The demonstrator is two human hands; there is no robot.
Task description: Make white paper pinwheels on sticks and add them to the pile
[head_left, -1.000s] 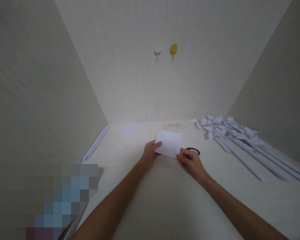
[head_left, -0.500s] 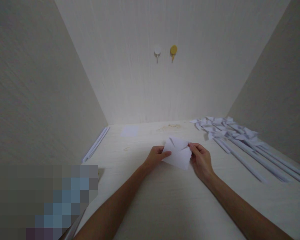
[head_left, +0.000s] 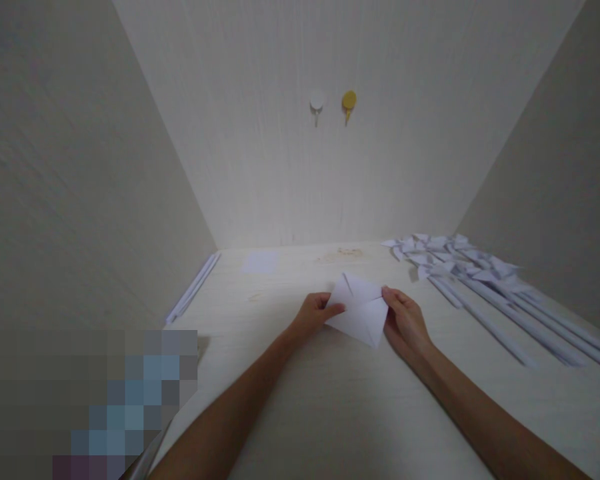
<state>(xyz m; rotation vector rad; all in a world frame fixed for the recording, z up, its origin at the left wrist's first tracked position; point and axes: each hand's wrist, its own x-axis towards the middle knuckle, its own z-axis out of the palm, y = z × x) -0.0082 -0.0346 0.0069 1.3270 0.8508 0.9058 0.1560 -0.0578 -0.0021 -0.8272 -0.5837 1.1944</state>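
A square sheet of white paper (head_left: 363, 317) with slits running in from its corners is held up above the pale table. My left hand (head_left: 316, 313) pinches its left edge, thumb on top and fingers behind. At the sheet's right corner, beside a slit, my right hand (head_left: 405, 313) has thumb and fingers closed on the paper; some of those fingers are hidden behind it.
Several white paper pinwheels (head_left: 443, 257) on rolled paper sticks lie at the right. Paper sticks (head_left: 193, 288) rest along the table's left edge. A flat paper sheet (head_left: 260, 262) lies at the back left. A white hook (head_left: 317, 103) and a yellow hook (head_left: 349, 101) are on the wall.
The sheet has turned slightly and shifted a little right and down. My right hand's grip has settled at its right corner; my left hand keeps its hold.
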